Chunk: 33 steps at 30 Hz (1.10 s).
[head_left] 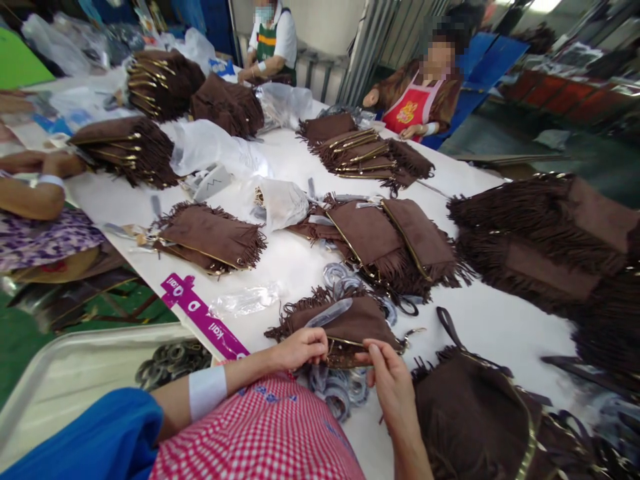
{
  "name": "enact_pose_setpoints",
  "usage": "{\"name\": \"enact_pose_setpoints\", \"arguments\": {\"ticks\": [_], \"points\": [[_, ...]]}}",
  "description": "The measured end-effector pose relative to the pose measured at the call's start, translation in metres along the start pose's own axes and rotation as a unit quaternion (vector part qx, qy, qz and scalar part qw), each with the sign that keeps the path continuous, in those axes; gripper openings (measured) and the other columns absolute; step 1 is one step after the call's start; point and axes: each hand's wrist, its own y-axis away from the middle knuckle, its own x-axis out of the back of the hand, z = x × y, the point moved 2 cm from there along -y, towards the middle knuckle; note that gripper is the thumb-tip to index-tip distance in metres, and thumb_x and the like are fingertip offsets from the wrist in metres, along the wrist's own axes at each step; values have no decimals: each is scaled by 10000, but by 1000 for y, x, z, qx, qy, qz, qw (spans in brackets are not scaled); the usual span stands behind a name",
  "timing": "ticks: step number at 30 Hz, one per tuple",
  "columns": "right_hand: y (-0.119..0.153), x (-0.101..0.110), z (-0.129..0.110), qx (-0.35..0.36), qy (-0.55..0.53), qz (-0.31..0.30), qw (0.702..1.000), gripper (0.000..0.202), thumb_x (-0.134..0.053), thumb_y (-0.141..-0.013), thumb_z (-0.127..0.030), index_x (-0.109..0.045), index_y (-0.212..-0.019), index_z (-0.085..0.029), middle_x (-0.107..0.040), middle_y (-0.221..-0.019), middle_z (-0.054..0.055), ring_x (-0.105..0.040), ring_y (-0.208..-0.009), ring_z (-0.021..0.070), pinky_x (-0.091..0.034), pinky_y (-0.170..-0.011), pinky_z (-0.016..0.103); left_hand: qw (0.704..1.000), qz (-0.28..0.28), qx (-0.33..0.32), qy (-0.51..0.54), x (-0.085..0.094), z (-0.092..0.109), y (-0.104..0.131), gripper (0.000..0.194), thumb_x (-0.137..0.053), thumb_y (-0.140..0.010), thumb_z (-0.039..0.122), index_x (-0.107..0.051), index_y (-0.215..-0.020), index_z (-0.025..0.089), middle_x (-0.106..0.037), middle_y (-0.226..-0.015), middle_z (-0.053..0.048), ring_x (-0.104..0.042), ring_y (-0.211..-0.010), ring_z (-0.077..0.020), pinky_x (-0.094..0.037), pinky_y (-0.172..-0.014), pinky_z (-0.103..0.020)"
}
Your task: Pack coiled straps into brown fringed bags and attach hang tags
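A brown fringed zip pouch (363, 319) lies on the white table right in front of me. Its gold-edged mouth gapes toward me and shows a patterned lining. Curled fingers of my left hand (304, 348) grip the left part of this mouth. At the right part, the fingers of my right hand (393, 377) are closed on the edge, near a gold clasp; the exact fingertip contact is partly hidden. On top of the pouch rests a plastic-wrapped strip (330, 313). Coiled grey plastic-wrapped straps (339, 393) lie beneath my hands.
More fringed pouches lie ahead (367, 230), at left (210, 233) and in a pile at right (540, 240). A pouch with a wrist loop (470, 407) sits beside my right hand. A bin (65, 363) holds dark coils. Co-workers sit around the table (280, 257).
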Motion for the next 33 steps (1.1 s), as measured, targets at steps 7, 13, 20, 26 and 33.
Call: {"name": "enact_pose_setpoints", "arguments": {"ticks": [7,13,20,26,33], "points": [[11,-38,10,-74,-204,-69,974,443,-859,-574,-387,-677,-925,-185,-729,-910,67,-702,-773,210,-506,-447,200,1000,5,0,10,-5,0,0,147,-553,-790,281,-489,-761,152,-525,-641,30,-467,-561,-85,-357,-535,-194],[11,-51,15,-100,-280,-49,954,375,-884,-556,-418,-693,-779,-185,-741,-822,21,-706,-700,143,-577,-563,188,999,29,-5,-22,-3,6,4,90,-517,-801,239,-506,-783,151,-542,-620,30,-493,-546,-86,-353,-518,-184],[8,-45,27,-67,-226,-33,971,403,-865,-572,-459,-722,-818,-173,-725,-713,16,-706,-665,161,-605,-627,237,996,84,-10,-5,3,3,4,131,-501,-808,290,-500,-798,159,-528,-590,47,-463,-456,-73,-315,-449,-176],[10,-48,34,-40,-178,-55,982,362,-796,-658,-474,-727,-852,-176,-734,-721,39,-696,-655,179,-589,-590,260,995,85,0,-53,1,0,1,131,-560,-739,243,-609,-764,124,-535,-596,37,-428,-519,-78,-324,-495,-183],[11,-48,35,-7,-150,-66,986,290,-744,-721,-424,-728,-863,-173,-709,-693,19,-610,-540,127,-509,-520,223,987,76,-10,-141,-4,8,2,127,-555,-758,213,-648,-745,127,-661,-708,-1,-545,-639,-110,-390,-594,-191]]}}
